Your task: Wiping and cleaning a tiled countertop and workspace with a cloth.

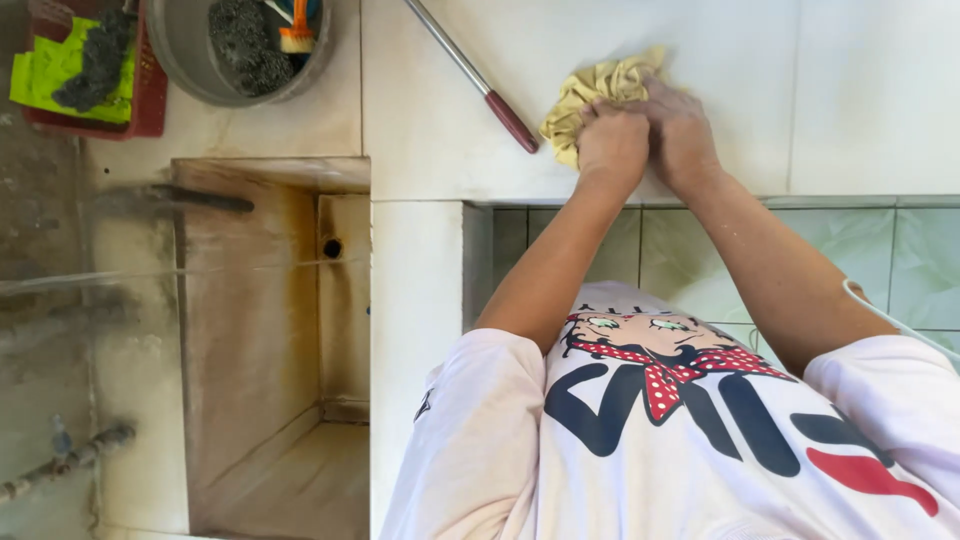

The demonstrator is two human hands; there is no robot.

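Two hands bear down together on the far white tiled counter [800, 90], left hand [612, 148] and right hand [682, 135] touching, fingers curled tight into a crumpled yellow cloth [592, 92]. Just left lies a metal handle with a maroon grip [480, 85].

You wear a white short-sleeved T-shirt [640, 440] with a cartoon face printed on the chest, green-eyed, above a red bow with white dots. Big dark blue letters run across the front, the last partly red. Your arms are bare. A thin white cable [890, 315], perhaps an earphone lead, crosses your right sleeve.
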